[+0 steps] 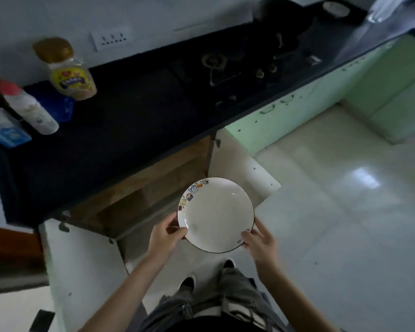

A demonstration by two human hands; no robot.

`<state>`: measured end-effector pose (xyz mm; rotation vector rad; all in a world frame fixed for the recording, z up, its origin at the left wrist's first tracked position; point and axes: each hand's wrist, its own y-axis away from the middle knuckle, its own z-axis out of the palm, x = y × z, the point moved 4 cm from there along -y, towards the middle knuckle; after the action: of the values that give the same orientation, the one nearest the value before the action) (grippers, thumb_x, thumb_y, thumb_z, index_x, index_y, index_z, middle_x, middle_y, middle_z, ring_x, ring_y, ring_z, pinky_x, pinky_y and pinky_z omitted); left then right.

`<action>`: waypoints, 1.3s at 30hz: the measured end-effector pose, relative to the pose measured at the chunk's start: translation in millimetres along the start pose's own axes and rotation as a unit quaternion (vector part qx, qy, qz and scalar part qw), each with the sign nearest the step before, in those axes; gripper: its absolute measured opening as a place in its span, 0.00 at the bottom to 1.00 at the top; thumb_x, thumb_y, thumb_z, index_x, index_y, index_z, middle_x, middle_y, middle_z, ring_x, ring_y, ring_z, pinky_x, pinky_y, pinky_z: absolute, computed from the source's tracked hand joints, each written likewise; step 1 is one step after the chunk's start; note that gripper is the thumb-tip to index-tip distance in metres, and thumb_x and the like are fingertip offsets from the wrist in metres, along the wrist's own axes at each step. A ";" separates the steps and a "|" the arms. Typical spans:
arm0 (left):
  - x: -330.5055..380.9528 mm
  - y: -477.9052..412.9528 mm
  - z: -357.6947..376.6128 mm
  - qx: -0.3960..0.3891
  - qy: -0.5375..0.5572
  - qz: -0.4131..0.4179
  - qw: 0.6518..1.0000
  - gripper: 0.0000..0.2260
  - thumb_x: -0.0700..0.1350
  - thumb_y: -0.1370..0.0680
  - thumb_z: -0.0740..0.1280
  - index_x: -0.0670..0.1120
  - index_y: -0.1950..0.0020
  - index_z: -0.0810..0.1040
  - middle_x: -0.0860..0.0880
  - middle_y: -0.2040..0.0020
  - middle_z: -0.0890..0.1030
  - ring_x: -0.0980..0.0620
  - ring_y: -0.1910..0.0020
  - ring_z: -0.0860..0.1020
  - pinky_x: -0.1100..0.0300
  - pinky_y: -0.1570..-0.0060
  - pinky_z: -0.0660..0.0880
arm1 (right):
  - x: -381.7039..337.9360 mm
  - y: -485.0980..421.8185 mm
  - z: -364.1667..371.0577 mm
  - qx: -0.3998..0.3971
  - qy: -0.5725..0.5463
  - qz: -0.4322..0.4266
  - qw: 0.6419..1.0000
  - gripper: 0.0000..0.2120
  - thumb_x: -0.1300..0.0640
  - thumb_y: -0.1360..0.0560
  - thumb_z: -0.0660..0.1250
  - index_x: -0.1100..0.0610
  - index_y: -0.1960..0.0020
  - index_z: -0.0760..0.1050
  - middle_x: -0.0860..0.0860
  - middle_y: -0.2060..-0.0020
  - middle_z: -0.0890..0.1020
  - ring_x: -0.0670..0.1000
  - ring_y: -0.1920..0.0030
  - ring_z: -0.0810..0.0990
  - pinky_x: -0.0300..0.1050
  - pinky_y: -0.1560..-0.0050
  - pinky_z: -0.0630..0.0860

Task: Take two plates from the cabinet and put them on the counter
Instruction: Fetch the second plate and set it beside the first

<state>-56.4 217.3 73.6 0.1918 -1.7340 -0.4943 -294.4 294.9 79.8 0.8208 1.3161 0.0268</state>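
A white plate with a dark rim and small coloured drawings along its left edge is held level in front of me, above the floor. My left hand grips its left edge and my right hand grips its lower right edge. Whether a second plate lies under it I cannot tell. Just beyond the plate the lower cabinet stands with both doors swung wide, its wooden inside in shadow. Above it runs the dark counter.
On the counter's left stand a yellow-labelled jar, a white bottle with a red cap and a blue-and-white packet. A gas stove with a black pot is further right. White cabinet doors flank my legs.
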 end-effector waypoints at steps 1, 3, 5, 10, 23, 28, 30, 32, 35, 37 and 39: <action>0.9 0.0 6.6 -0.034 -0.014 0.009 0.999 0.15 0.41 0.33 0.70 0.52 0.48 0.84 0.47 0.56 0.86 0.50 0.55 0.84 0.59 0.54 0.81 | 7.8 13.7 -12.4 0.021 -0.025 0.008 0.999 0.25 0.71 0.27 0.66 0.46 0.38 0.79 0.50 0.57 0.88 0.46 0.61 0.86 0.39 0.60 0.82; 5.6 -0.3 26.3 -0.105 -0.043 0.033 0.993 0.15 0.42 0.34 0.71 0.56 0.51 0.85 0.49 0.56 0.86 0.55 0.58 0.83 0.64 0.57 0.79 | 24.7 37.3 -38.0 0.068 -0.062 0.020 0.996 0.26 0.71 0.27 0.67 0.49 0.35 0.77 0.53 0.54 0.88 0.50 0.56 0.86 0.46 0.54 0.84; 11.1 -1.0 55.7 -0.172 -0.079 0.052 0.981 0.16 0.42 0.35 0.71 0.59 0.52 0.84 0.52 0.58 0.86 0.59 0.61 0.82 0.69 0.59 0.76 | 41.1 53.6 -65.9 0.139 -0.100 0.030 0.985 0.27 0.72 0.27 0.67 0.53 0.31 0.75 0.53 0.53 0.88 0.51 0.57 0.85 0.48 0.52 0.84; 19.1 -12.0 146.1 -0.295 -0.113 0.025 0.949 0.18 0.38 0.35 0.70 0.59 0.53 0.85 0.50 0.59 0.87 0.54 0.61 0.83 0.60 0.61 0.81 | 61.2 76.7 -124.4 0.260 -0.187 0.029 0.947 0.29 0.72 0.28 0.67 0.54 0.29 0.72 0.50 0.53 0.88 0.54 0.53 0.87 0.42 0.59 0.82; 60.7 -58.2 429.8 -0.384 -0.176 -0.025 0.906 0.20 0.31 0.31 0.69 0.51 0.46 0.82 0.46 0.59 0.84 0.55 0.65 0.83 0.62 0.62 0.81 | 37.7 -9.6 -332.6 0.372 -0.259 0.060 0.889 0.27 0.74 0.29 0.65 0.43 0.44 0.77 0.48 0.62 0.88 0.46 0.61 0.87 0.38 0.62 0.81; 109.5 -92.9 521.7 -0.346 -0.159 -0.010 0.925 0.20 0.29 0.29 0.69 0.52 0.46 0.82 0.46 0.58 0.86 0.54 0.63 0.84 0.62 0.62 0.81 | -28.8 -79.9 -425.3 0.336 -0.238 0.048 0.910 0.26 0.73 0.29 0.64 0.49 0.38 0.76 0.48 0.62 0.88 0.45 0.63 0.86 0.37 0.62 0.81; 128.6 -112.9 548.0 -0.320 -0.159 -0.005 0.934 0.20 0.30 0.29 0.69 0.53 0.46 0.81 0.45 0.57 0.86 0.51 0.60 0.84 0.58 0.59 0.82 | -55.7 -114.8 -449.6 0.316 -0.225 0.044 0.921 0.28 0.73 0.29 0.64 0.50 0.35 0.76 0.49 0.61 0.88 0.46 0.62 0.85 0.38 0.61 0.82; 144.7 -138.2 573.7 -0.300 -0.160 -0.001 0.941 0.21 0.30 0.29 0.69 0.56 0.48 0.81 0.46 0.57 0.86 0.51 0.60 0.84 0.56 0.56 0.83 | -78.7 -154.4 -469.5 0.297 -0.223 0.039 0.928 0.29 0.73 0.29 0.64 0.51 0.33 0.75 0.49 0.62 0.88 0.47 0.63 0.84 0.39 0.61 0.82; 165.8 -187.3 615.8 -0.285 -0.154 0.015 0.946 0.23 0.30 0.29 0.70 0.60 0.51 0.81 0.50 0.61 0.87 0.56 0.63 0.84 0.61 0.60 0.82 | -110.4 -223.2 -498.7 0.272 -0.218 0.034 0.937 0.30 0.73 0.29 0.65 0.55 0.30 0.74 0.50 0.65 0.86 0.48 0.64 0.83 0.39 0.61 0.81; 180.7 -225.1 648.9 -0.283 -0.145 0.020 0.948 0.24 0.29 0.29 0.70 0.60 0.51 0.81 0.52 0.61 0.87 0.56 0.63 0.84 0.63 0.62 0.81 | -131.7 -273.4 -520.4 0.260 -0.217 0.034 0.940 0.30 0.74 0.30 0.64 0.57 0.29 0.73 0.51 0.63 0.86 0.49 0.63 0.83 0.40 0.62 0.81; 201.4 -265.2 690.4 -0.284 -0.135 0.022 0.949 0.24 0.29 0.29 0.69 0.60 0.52 0.82 0.52 0.62 0.87 0.56 0.63 0.84 0.63 0.62 0.81 | -160.2 -323.3 -546.8 0.260 -0.219 0.031 0.940 0.30 0.74 0.30 0.64 0.57 0.29 0.73 0.51 0.63 0.87 0.49 0.64 0.84 0.40 0.62 0.81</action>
<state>-804.5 53.9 38.2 -0.3413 -1.7774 -0.9985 -946.9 268.5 27.8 1.2338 0.8756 -0.4491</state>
